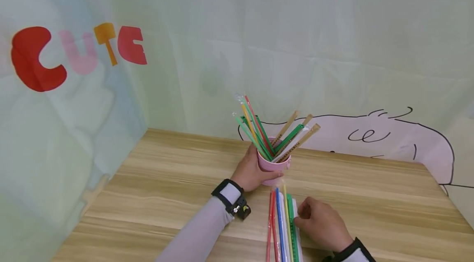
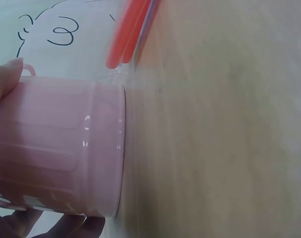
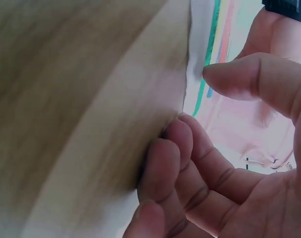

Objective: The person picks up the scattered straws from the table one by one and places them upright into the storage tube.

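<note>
White wrapped straw is lying lengthwise toward pink bucket, just left of nearer right hand, fingers bending loosely, holding nothing; left hand is gripping pink bucket.

A bucket of straws within the left fingers seems to stand on the counter; loose straws lie just left of the right fingers.

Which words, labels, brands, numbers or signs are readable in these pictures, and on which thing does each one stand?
"CUTE": on the backdrop, in big coloured letters.
Print on the brown straws: too small to read.
Marks on the green straw lying on the table: too small to read.
White marks on the bucket: unreadable.
No brand or number is readable.
</note>
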Demonstrator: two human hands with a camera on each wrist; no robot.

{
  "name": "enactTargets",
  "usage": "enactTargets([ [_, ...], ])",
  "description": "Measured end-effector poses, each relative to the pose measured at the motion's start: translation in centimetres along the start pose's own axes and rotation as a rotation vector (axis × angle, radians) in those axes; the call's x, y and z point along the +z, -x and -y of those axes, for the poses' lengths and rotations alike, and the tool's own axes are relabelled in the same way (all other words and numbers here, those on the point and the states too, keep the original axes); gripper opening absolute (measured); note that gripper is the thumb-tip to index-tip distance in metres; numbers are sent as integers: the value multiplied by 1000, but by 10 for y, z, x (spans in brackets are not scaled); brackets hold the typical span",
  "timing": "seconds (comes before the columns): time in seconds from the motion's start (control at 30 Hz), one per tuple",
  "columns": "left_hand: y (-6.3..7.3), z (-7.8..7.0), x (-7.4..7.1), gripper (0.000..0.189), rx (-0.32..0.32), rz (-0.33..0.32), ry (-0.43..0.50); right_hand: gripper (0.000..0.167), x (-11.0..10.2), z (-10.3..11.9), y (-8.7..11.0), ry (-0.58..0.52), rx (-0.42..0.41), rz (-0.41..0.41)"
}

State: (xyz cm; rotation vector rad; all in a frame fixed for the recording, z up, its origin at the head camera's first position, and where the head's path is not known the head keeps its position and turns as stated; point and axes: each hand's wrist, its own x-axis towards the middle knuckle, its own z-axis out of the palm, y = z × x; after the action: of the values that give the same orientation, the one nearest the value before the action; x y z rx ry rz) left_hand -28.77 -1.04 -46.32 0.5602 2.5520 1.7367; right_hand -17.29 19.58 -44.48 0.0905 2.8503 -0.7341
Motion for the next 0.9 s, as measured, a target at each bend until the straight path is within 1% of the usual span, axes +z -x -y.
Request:
enactTargets([
  [0.23, 0, -1, 0, 109, -5, 3, -2, 25, 1, 4, -1, 43, 30, 8],
  [0.47, 1, 0, -1, 109, -1, 3, -2, 24, 3, 12, 1, 101, 63, 30],
  [0.57, 1, 0, -2, 109, 4, 0, 11, 25, 3, 14, 0, 107, 65, 26],
  [0.67, 1, 0, -1, 107, 4, -3, 16, 27, 1, 11, 0, 92, 48, 18],
  [0.73, 1, 1, -1, 106, 3, -1, 16, 29, -2, 7, -1, 75, 37, 7],
  [0.8, 2, 1, 0, 106, 0, 3, 16, 27, -9, 4, -1, 47, 30, -13],
  [0.9, 2, 0, 0, 106, 2, 6, 18, 24, -30, 1, -1, 3, 21, -57],
])
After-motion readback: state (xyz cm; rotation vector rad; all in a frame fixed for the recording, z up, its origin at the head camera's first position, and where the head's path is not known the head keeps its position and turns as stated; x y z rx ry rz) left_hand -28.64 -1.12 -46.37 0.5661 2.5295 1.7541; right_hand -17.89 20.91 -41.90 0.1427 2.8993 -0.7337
